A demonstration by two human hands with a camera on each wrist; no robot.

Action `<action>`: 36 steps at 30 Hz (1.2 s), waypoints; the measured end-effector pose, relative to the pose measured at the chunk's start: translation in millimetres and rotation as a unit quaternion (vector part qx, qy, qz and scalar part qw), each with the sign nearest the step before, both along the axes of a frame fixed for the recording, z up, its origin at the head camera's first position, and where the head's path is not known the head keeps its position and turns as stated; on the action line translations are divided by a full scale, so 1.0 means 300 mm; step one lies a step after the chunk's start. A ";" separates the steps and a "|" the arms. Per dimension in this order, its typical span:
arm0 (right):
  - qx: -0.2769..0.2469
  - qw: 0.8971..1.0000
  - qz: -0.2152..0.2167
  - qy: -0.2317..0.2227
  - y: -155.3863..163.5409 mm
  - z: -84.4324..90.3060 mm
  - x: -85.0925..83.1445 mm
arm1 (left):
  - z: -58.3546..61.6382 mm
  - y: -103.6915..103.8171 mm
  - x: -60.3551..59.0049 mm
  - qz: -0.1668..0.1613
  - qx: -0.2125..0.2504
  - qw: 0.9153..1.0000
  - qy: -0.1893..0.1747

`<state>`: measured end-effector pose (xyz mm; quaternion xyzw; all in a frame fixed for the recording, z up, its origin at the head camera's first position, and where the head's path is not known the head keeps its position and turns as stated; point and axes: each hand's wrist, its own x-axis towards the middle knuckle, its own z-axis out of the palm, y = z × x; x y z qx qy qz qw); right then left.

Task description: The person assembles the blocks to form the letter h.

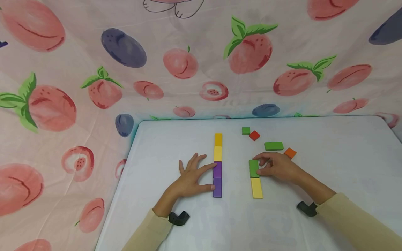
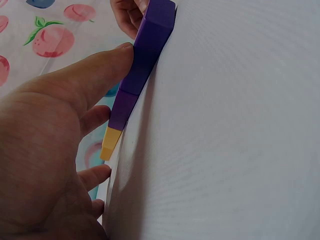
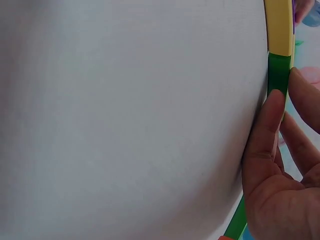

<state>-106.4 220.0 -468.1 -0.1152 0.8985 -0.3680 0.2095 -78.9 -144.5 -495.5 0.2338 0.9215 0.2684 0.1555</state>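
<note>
Broadly, a white table (image 1: 329,167) carries a four-block row (image 1: 217,165), orange at 12 o'clock, then yellow and two purple blocks, against whose 9 o'clock side the left hand (image 1: 191,177) rests with straight, relaxed fingers. At 3 o'clock of the row, the right hand (image 1: 277,167) pinches a green block (image 1: 253,168) butted against a yellow block (image 1: 257,188) at its 6 o'clock. Smaller loose pieces lie at 12 to 1 o'clock: a green bar (image 1: 273,146), orange square (image 1: 290,152), red square (image 1: 254,135), green square (image 1: 246,130).

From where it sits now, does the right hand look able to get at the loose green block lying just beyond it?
Probably yes. The right hand holds a green block, and the loose green block lies flat just past its fingers with bare table between them.
</note>
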 end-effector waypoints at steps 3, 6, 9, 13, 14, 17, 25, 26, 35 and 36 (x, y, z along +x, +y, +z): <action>0.000 1.000 -0.002 0.001 0.001 -0.003 0.000 | 0.001 0.000 0.001 0.000 0.000 1.000 -0.002; -0.004 1.000 -0.003 -0.001 0.000 -0.004 0.000 | 0.003 0.000 0.001 0.000 -0.001 1.000 -0.002; -0.005 1.000 -0.002 -0.005 0.001 -0.004 -0.001 | 0.004 0.000 0.002 0.000 -0.001 1.000 -0.001; -0.004 1.000 -0.002 -0.010 0.001 -0.004 -0.001 | 0.002 0.000 0.002 -0.001 0.002 1.000 -0.001; -0.006 1.000 -0.002 -0.010 0.001 -0.004 -0.001 | 0.001 0.000 0.001 -0.001 0.002 1.000 -0.001; -0.006 1.000 -0.001 -0.010 0.001 -0.003 -0.001 | -0.002 0.000 0.000 -0.002 0.001 1.000 0.003; -0.003 1.000 0.003 -0.010 0.002 -0.002 0.000 | -0.006 -0.002 -0.001 -0.003 0.003 1.000 0.005; -0.004 1.000 0.003 -0.011 0.003 -0.002 0.001 | -0.006 -0.002 -0.001 -0.003 0.003 1.000 0.005; -0.013 1.000 0.005 -0.016 0.009 -0.004 -0.002 | -0.005 -0.002 -0.001 -0.003 0.000 1.000 0.006; -0.013 1.000 0.005 -0.016 0.009 -0.004 -0.002 | -0.005 -0.002 -0.001 -0.003 0.000 1.000 0.005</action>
